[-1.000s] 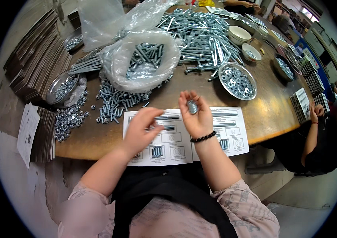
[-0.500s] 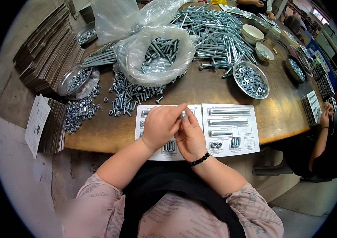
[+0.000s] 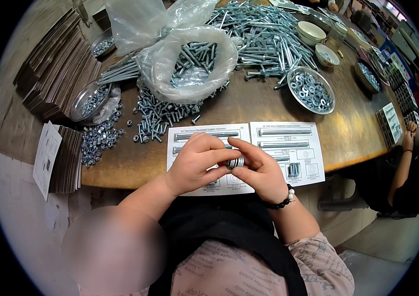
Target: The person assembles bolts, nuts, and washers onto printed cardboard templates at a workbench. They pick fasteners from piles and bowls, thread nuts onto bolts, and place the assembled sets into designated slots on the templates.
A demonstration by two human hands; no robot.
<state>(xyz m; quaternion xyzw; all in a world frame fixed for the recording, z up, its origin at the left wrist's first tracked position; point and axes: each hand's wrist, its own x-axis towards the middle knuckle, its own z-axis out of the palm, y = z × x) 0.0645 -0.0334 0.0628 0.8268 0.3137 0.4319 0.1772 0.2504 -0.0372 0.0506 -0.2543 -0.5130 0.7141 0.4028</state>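
A short stack of washers (image 3: 236, 162) is pinched between my two hands above the printed cards. My left hand (image 3: 194, 165) grips it from the left with thumb and fingers; my right hand (image 3: 264, 177) closes on its other side, thumb below and forefinger above. Under my left hand lies the left printed card (image 3: 174, 170), with a long bolt (image 3: 209, 135) along its top and other hardware partly covered. Beside it is the right printed card (image 3: 318, 165), bearing long bolts (image 3: 286, 131) and a small group of short bolts (image 3: 294, 170); my right hand hides its lower left part.
A metal bowl of washers (image 3: 313, 90) stands to the right. Behind are a plastic bag of bolts (image 3: 157, 86), piled long bolts (image 3: 268, 34) and short bolts (image 3: 162, 111). Loose nuts (image 3: 98, 143) and stacked cardboard (image 3: 56, 64) lie left. A co-worker's hand (image 3: 411, 129) is at right.
My hands have turned and spread slightly apart, bringing the washer stack into plain view. My right hand has moved right, now covering the nuts on the right card.
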